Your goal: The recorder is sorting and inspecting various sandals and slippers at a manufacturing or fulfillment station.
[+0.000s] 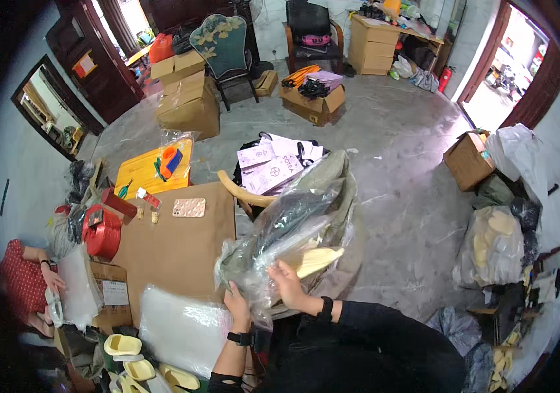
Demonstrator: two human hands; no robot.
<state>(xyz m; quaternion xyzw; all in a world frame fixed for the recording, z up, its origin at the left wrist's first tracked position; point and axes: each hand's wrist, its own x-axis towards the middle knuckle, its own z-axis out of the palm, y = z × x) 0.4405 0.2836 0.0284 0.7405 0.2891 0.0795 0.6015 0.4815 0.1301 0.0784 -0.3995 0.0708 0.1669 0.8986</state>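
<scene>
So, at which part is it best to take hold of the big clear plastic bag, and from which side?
Probably at its near, lower end, from below. The clear plastic bag lies long and slack, sloping away, and its bulk gathers there. The left hand and right hand already pinch that end, near the pale yellow item inside.

Phone (189, 207) on desk (182, 252), tape roll (102, 233) at desk's left edge, chair (246, 196) behind desk, plastic bag (293, 226) right of desk, slippers (137, 359) below desk's near edge.
</scene>
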